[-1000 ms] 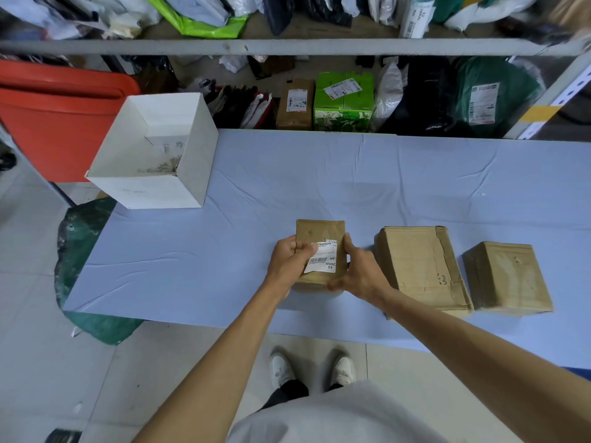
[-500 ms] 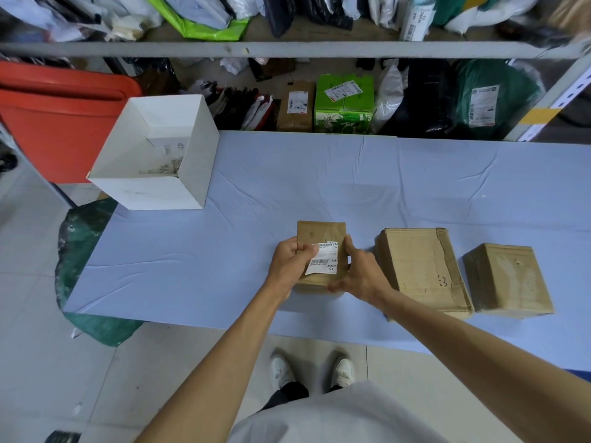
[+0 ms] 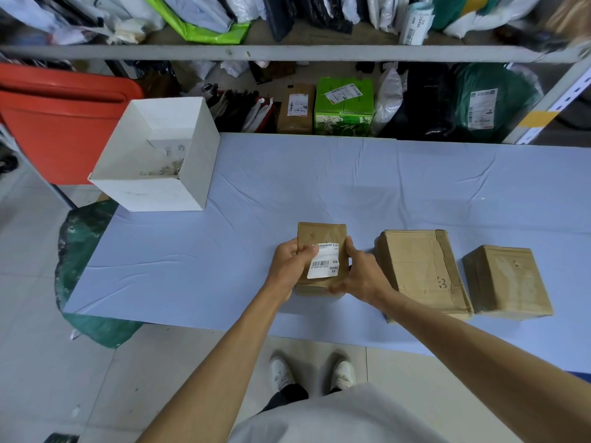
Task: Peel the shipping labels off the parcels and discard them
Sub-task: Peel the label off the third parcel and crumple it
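Label still stuck, corner being worked.
Little has changed this past second: my left hand (image 3: 292, 263) and right hand (image 3: 359, 274) both clasp the small parcel (image 3: 319, 233) near the front edge of the bench (image 3: 319, 174), left thumb on the top-left corner of the label (image 3: 324, 263); peeling has barely begun.

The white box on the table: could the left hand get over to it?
Probably yes. Only bare blue cloth lies between the left hand and the white box. That hand grips the small parcel, so it would likely have to let go first.
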Tool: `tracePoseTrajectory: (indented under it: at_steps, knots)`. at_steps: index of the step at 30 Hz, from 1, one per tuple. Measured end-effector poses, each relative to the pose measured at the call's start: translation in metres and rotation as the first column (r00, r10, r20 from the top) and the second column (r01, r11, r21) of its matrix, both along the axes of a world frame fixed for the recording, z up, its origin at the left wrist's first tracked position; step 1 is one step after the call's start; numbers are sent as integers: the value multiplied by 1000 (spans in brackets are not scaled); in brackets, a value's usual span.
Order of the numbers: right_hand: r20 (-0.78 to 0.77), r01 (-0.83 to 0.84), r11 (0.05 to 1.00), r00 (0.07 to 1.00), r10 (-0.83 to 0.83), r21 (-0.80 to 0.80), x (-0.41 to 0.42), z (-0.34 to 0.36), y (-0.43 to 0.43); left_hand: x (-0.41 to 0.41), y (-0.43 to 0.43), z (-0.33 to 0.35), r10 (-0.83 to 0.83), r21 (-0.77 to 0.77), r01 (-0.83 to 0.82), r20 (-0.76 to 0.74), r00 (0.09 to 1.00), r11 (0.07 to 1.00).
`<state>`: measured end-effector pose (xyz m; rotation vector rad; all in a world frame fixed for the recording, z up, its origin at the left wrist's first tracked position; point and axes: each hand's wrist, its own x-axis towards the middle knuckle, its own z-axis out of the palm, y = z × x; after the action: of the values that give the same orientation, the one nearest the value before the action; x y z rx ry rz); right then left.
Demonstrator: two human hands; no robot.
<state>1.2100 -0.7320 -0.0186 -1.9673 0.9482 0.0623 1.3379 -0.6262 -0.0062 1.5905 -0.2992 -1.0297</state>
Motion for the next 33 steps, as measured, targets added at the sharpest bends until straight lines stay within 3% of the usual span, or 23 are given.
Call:
tracePoseTrajectory:
  at_steps: [11,33]
  knots:
    - [0,-17,1000,1000,17,-14,2,-4,0,1,0,-3,18,33,-18,17,1000,999]
    - [-30,-35,999,999,36,22,4,2,0,18,5,-8,247,8,-247,20,969,969]
